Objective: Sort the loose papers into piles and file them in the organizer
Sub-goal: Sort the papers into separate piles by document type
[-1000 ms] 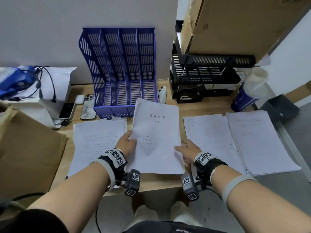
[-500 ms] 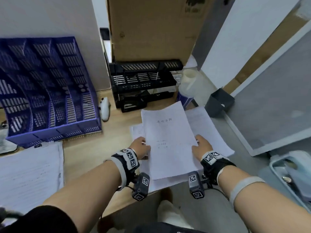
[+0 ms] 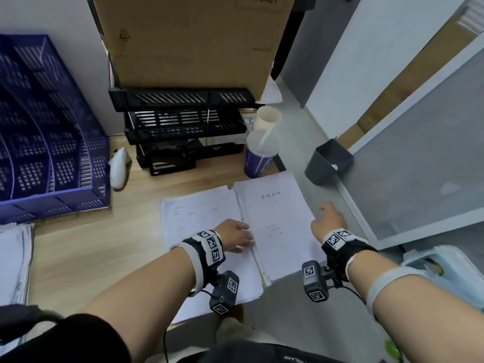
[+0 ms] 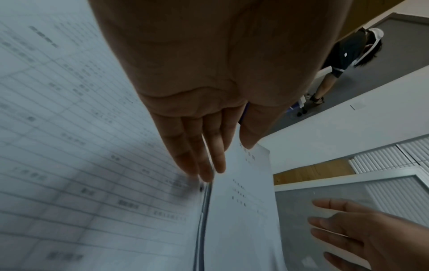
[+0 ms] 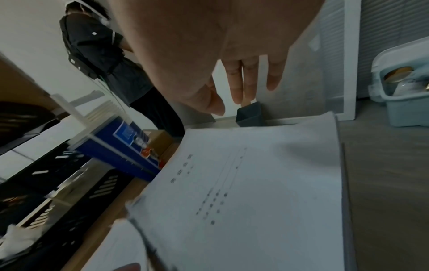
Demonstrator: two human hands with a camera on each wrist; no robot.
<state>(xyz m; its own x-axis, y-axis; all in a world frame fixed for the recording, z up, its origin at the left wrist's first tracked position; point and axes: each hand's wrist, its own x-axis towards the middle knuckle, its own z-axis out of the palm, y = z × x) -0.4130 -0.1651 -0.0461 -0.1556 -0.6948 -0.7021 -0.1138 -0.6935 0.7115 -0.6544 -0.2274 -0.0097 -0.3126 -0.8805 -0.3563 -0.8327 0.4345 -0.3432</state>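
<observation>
The title-page document [image 3: 277,226] lies flat on top of the right-hand paper pile at the desk's right edge. A second pile [image 3: 204,231], printed with tables, lies just left of it. My left hand [image 3: 243,238] rests with straight fingers [image 4: 209,165] at the seam between the two piles. My right hand [image 3: 327,213] hovers open above the document's right edge, fingers [image 5: 239,86] spread and holding nothing. The blue slotted organizer [image 3: 52,127] stands at the back left with its slots showing no papers. Another paper pile [image 3: 13,260] lies at the far left.
A black tray stack [image 3: 183,127] under a cardboard box [image 3: 196,40] stands behind the piles. A purple cup [image 3: 259,155] sits close to the document's far corner, and a white object [image 3: 119,166] lies beside the organizer. A dark bin [image 3: 330,161] and a light-blue tub [image 3: 445,268] are on the floor to the right. Another person [image 5: 104,60] stands in the background.
Both hands carried the title-page document from in front of the organizer to the right, laid it on the right pile and let go. My view swung right.
</observation>
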